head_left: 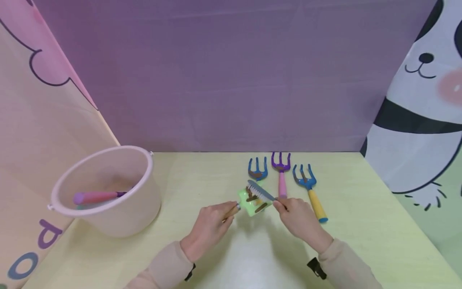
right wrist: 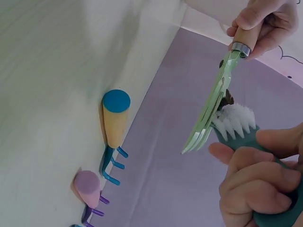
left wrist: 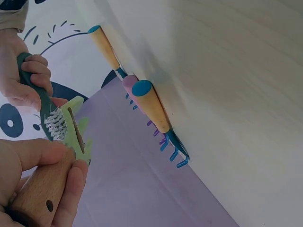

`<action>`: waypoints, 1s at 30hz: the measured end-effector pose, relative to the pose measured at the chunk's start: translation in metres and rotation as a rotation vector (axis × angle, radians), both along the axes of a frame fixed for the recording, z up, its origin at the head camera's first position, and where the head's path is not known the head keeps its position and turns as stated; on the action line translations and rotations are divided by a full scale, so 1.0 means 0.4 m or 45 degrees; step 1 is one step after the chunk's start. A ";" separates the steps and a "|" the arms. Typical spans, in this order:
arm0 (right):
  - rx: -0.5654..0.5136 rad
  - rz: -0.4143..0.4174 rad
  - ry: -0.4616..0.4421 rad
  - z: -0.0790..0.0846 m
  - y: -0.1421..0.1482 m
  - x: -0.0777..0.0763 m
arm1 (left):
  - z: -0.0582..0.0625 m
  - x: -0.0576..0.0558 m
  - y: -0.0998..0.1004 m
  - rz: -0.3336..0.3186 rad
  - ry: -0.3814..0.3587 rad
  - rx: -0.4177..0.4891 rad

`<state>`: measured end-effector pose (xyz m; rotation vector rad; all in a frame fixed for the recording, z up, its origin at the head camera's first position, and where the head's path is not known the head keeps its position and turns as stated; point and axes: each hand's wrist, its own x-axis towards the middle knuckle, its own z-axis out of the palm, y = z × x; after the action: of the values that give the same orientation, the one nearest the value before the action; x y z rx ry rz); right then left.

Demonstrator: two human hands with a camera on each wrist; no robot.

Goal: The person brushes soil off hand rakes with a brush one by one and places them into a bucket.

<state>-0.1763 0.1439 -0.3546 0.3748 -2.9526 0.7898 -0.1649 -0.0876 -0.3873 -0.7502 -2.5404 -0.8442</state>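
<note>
My left hand grips the wooden handle of a green hand fork, holding it above the table. Brown dirt-like patches mark its head, and in the right wrist view a dark brown lump sticks to it. My right hand grips the handle of a dark green-grey scrubbing brush. Its white bristles touch the fork's head. In the left wrist view, fingers of the right hand curl round the brush handle.
Behind my hands lie a blue hand rake, a purple one with a pink handle and a blue one with a yellow handle, with brown marks. A pale pink bucket at left contains a pink-handled tool.
</note>
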 end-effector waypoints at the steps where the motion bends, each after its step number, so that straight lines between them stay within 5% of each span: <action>1: -0.030 0.005 -0.029 0.000 0.001 -0.002 | 0.001 0.000 -0.001 -0.004 -0.006 0.002; 6: -0.050 0.024 0.065 -0.013 0.004 0.003 | 0.009 -0.002 -0.006 -0.020 -0.092 0.016; 13: 0.247 0.087 0.683 -0.055 -0.004 0.025 | 0.014 -0.011 -0.011 -0.013 -0.125 0.021; 16: 0.311 0.077 0.788 -0.064 -0.010 0.034 | 0.012 -0.013 -0.010 -0.019 -0.086 0.038; 25: 0.329 0.010 0.732 -0.081 -0.028 0.039 | -0.001 -0.009 -0.006 -0.010 0.034 0.033; 30: 0.156 -0.011 0.515 -0.083 -0.027 0.027 | 0.003 -0.009 -0.008 0.012 -0.057 0.044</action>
<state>-0.1653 0.1330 -0.3876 0.4661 -2.6236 0.4650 -0.1684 -0.0907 -0.3861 -0.7156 -2.5599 -0.9093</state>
